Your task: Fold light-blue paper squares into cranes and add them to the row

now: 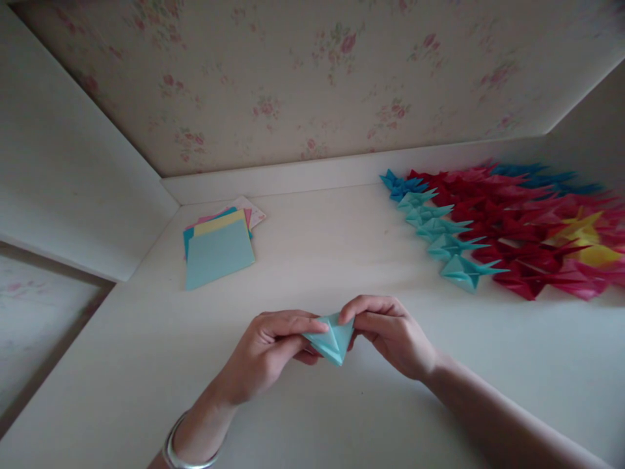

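Note:
A light turquoise piece of folded origami paper (336, 340) is held between both hands over the white table, with a pointed corner toward me. My left hand (273, 348) pinches its left side, the index finger lying across the upper face and the thumb lower at the edge. On the opposite side, my right hand (390, 332) grips the upper right corner between its fingers. The fingertips behind the paper are partly hidden. A silver bangle (188, 449) circles my left wrist.
To the left lies a stack of square paper sheets (221, 255), turquoise on top. Rows of folded turquoise paper cranes (450, 246) and red ones (522, 257), with blue, pink and yellow, stand at the right. Behind is a floral-papered wall (293, 85); a white panel (83, 150) rises left.

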Available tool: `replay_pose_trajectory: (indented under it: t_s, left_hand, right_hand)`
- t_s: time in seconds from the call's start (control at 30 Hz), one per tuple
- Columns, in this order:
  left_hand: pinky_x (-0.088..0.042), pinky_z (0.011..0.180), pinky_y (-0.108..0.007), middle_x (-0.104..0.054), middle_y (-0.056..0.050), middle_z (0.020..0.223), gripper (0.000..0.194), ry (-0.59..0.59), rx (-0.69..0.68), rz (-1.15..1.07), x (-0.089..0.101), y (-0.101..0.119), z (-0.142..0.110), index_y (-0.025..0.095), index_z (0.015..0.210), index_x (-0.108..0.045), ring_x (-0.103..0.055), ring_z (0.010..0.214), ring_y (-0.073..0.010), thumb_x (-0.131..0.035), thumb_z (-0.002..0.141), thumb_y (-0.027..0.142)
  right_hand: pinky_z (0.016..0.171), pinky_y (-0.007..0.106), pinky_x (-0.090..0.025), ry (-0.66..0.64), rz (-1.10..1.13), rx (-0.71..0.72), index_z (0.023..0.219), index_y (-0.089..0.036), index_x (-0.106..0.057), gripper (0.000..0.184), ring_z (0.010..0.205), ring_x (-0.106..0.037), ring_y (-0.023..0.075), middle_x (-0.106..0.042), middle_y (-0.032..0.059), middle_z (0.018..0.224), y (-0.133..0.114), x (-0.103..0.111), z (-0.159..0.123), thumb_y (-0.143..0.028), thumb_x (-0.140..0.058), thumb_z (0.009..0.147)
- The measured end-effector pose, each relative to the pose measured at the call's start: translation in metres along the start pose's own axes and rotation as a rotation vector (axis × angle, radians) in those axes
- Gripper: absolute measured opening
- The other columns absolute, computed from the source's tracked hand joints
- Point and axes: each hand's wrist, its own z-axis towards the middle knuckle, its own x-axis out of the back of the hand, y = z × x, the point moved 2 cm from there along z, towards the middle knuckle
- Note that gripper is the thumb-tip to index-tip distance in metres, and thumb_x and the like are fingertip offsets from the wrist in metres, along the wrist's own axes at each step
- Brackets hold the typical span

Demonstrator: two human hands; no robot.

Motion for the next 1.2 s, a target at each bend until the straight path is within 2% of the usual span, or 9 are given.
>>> replay_pose_trajectory:
  t_s: [0.1,0.27,0.47,0.53,0.67,0.83,0.97,1.1,1.2]
  left_hand:
    - [-0.061,0.065,-0.020,-0.076,-0.002,0.099,0.031,0.060,-0.013,0.044,0.001,0.000,0.001,0.028,0.091,-0.082,-0.073,0.081,-0.0158,-0.061,0.083,0.007]
    - [-0.060,0.065,-0.019,-0.078,-0.002,0.098,0.031,0.065,-0.021,0.079,0.001,0.001,0.004,0.026,0.082,-0.083,-0.073,0.080,-0.0154,-0.061,0.082,0.005]
    - [-0.060,0.064,-0.019,-0.078,-0.003,0.096,0.029,0.088,-0.053,0.075,-0.001,0.001,0.003,0.024,0.080,-0.082,-0.073,0.078,-0.0154,-0.062,0.081,0.004]
    - [-0.060,0.064,-0.018,-0.078,-0.003,0.097,0.030,0.108,-0.078,0.111,-0.001,0.000,0.004,0.024,0.080,-0.082,-0.073,0.078,-0.0148,-0.061,0.082,0.003]
    - [-0.062,0.064,-0.020,-0.078,-0.004,0.101,0.033,0.110,-0.198,0.231,-0.004,0.000,0.005,0.023,0.083,-0.082,-0.073,0.078,-0.0150,-0.057,0.082,0.001]
    - [-0.062,0.063,-0.020,-0.078,-0.004,0.099,0.038,0.121,-0.379,0.428,-0.008,0.001,0.003,0.025,0.087,-0.082,-0.074,0.074,-0.0137,-0.055,0.082,-0.002]
    - [-0.060,0.070,-0.018,-0.078,-0.003,0.101,0.036,0.143,-0.504,0.609,-0.010,0.002,0.003,0.025,0.091,-0.081,-0.074,0.078,-0.0130,-0.058,0.082,-0.002]
    - [-0.058,0.084,-0.022,-0.075,-0.003,0.113,0.037,0.076,-0.409,0.623,-0.011,0.003,0.001,0.026,0.099,-0.079,-0.073,0.095,-0.0151,-0.055,0.085,0.001]
    - [-0.057,0.090,-0.026,-0.069,-0.005,0.126,0.036,0.037,-0.332,0.594,-0.011,0.005,-0.002,0.026,0.113,-0.073,-0.068,0.108,-0.0184,-0.058,0.086,0.007]
  right_hand:
    - [0.067,0.030,-0.052,0.001,-0.018,0.006,0.080,-0.017,-0.076,0.010,0.065,-0.068,0.0159,-0.073,0.0023,0.071,0.002,0.001,0.001,-0.021,-0.068,0.083]
    - [0.069,0.031,-0.052,-0.025,-0.029,0.033,0.085,-0.016,-0.075,0.011,0.068,-0.068,0.0170,-0.073,0.0034,0.075,0.004,0.002,-0.001,-0.025,-0.068,0.084]
    - [0.068,0.029,-0.052,-0.010,-0.228,0.086,0.082,-0.015,-0.072,0.026,0.070,-0.066,0.0156,-0.071,0.0047,0.075,-0.001,-0.003,-0.001,-0.040,-0.068,0.086]
    - [0.061,0.026,-0.050,0.046,-0.305,0.069,0.091,-0.015,-0.071,0.026,0.064,-0.064,0.0137,-0.069,0.0019,0.070,-0.002,-0.004,0.000,-0.040,-0.072,0.083]
    - [0.057,0.024,-0.049,0.136,-0.360,0.004,0.114,-0.016,-0.064,0.045,0.059,-0.063,0.0125,-0.066,-0.0018,0.064,-0.001,-0.005,0.002,-0.042,-0.076,0.079]
    - [0.059,0.024,-0.050,0.105,-0.314,-0.041,0.093,-0.014,-0.067,0.037,0.062,-0.062,0.0123,-0.068,0.0014,0.069,0.000,-0.005,0.003,-0.045,-0.077,0.075]
    - [0.052,0.021,-0.042,0.133,-0.381,-0.012,0.087,-0.014,-0.069,0.031,0.058,-0.057,0.0105,-0.066,0.0010,0.065,0.000,-0.004,0.004,-0.042,-0.077,0.077]
    - [0.042,0.019,-0.025,0.175,-0.411,0.005,0.087,-0.015,-0.068,0.029,0.046,-0.039,0.0060,-0.055,-0.0040,0.055,0.000,-0.001,0.004,-0.042,-0.075,0.079]
    - [0.041,0.020,-0.022,0.191,-0.439,0.015,0.086,-0.016,-0.068,0.030,0.045,-0.036,0.0063,-0.052,-0.0042,0.053,0.001,0.000,0.003,-0.044,-0.074,0.079]
